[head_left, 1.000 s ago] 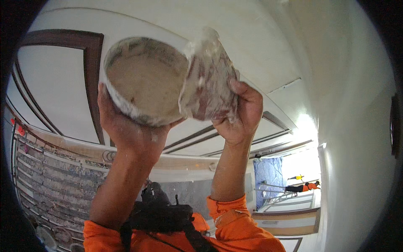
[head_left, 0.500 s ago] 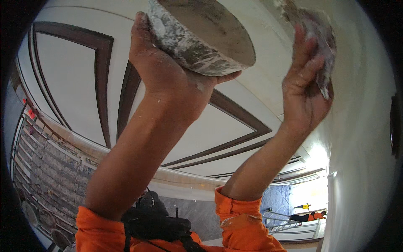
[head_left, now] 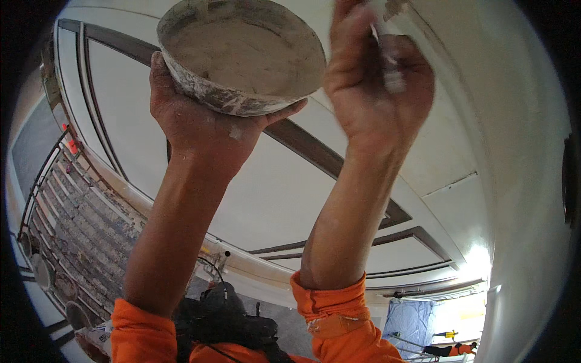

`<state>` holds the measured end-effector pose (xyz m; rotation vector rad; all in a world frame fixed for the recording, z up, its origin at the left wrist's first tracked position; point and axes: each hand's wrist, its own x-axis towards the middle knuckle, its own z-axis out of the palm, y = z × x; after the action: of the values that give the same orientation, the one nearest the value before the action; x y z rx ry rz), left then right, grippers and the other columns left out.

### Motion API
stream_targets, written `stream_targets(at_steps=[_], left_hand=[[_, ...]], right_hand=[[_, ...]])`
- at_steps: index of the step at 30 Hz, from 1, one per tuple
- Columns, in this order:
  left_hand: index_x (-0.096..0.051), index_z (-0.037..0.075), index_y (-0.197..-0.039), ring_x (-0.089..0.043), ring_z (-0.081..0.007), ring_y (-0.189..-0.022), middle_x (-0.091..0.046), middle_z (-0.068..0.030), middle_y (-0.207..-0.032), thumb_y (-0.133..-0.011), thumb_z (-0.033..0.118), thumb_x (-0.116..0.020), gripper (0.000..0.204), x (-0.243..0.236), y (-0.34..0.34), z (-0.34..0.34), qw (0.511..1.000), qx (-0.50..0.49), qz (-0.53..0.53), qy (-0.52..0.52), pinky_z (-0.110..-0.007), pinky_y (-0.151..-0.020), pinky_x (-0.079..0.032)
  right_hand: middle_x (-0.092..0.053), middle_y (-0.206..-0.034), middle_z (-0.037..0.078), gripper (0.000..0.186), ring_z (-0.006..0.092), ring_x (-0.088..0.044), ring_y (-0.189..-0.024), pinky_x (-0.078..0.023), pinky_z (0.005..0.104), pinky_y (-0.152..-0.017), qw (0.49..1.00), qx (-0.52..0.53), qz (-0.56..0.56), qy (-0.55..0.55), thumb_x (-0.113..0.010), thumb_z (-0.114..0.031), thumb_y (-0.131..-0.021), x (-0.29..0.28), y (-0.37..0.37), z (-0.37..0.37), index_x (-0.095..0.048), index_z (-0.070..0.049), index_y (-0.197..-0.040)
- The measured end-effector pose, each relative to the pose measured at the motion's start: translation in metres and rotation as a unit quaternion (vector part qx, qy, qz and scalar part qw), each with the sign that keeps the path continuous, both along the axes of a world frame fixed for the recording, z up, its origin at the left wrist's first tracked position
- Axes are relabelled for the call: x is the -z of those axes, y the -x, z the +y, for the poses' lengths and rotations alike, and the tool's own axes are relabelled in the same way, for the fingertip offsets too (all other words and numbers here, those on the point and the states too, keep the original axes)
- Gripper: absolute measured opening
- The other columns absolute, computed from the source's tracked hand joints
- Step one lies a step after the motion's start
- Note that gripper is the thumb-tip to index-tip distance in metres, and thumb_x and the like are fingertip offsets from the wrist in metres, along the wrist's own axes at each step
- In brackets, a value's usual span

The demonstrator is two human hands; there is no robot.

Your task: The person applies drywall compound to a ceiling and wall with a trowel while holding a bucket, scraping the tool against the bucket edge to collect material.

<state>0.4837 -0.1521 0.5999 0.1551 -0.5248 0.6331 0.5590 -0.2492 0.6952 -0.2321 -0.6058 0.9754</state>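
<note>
My left hand (head_left: 203,130) supports a round, putty-smeared bowl (head_left: 242,54) from underneath, fingers wrapped round its base. Pale, smooth paste with some dark streaks fills much of it. Just right of the bowl, my right hand (head_left: 378,103) is closed on a putty-smeared flat tool (head_left: 390,63), blurred and mostly hidden by the fingers and the top of the view. That hand is raised against a backdrop of pale, patchy surface (head_left: 451,91); whether the tool touches it I cannot tell.
Dark-trimmed white panels (head_left: 266,187) span the middle. At left are a railing (head_left: 39,187), dirty steps (head_left: 91,236) and several round containers (head_left: 42,269). At lower right are a blue sheet (head_left: 402,320) and two small distant people (head_left: 451,349). Black gear (head_left: 242,330) hangs at my front.
The bowl has risen since a second ago and, in the last half second, shifted left. The tool in my right hand has moved up, swung rightward, then back left toward the bowl.
</note>
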Motion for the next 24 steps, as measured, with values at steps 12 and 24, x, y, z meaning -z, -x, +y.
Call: stream_targets(at_steps=[12, 24], left_hand=[[-0.026, 0.02, -0.14, -0.027, -0.0425, -0.13, -0.028, -0.0153, -0.142, -0.082, 0.07, -0.017, 0.077, -0.003, -0.038, -0.071, 0.997, 0.075, 0.006, -0.006, -0.072, -0.095, -0.02], [-0.023, 0.021, -0.14, -0.024, -0.0426, -0.13, -0.025, -0.0147, -0.141, -0.081, 0.071, -0.019, 0.078, 0.003, -0.058, -0.104, 0.975, 0.217, 0.041, 0.005, -0.072, -0.094, -0.022]], right_hand=[[-0.038, -0.131, 0.032, 0.063, 0.0392, -0.049, -0.114, -0.056, 0.0374, -0.082, 0.993, 0.002, -0.037, -0.112, -0.047, 0.007, -0.071, 0.003, -0.041, -0.14, -0.029, 0.012, -0.131], [-0.055, -0.109, 0.031, 0.033, 0.0365, -0.053, -0.11, -0.045, 0.0487, -0.096, 0.942, 0.32, -0.077, 0.067, -0.043, -0.001, -0.082, -0.001, 0.013, -0.183, -0.047, 0.017, -0.109]])
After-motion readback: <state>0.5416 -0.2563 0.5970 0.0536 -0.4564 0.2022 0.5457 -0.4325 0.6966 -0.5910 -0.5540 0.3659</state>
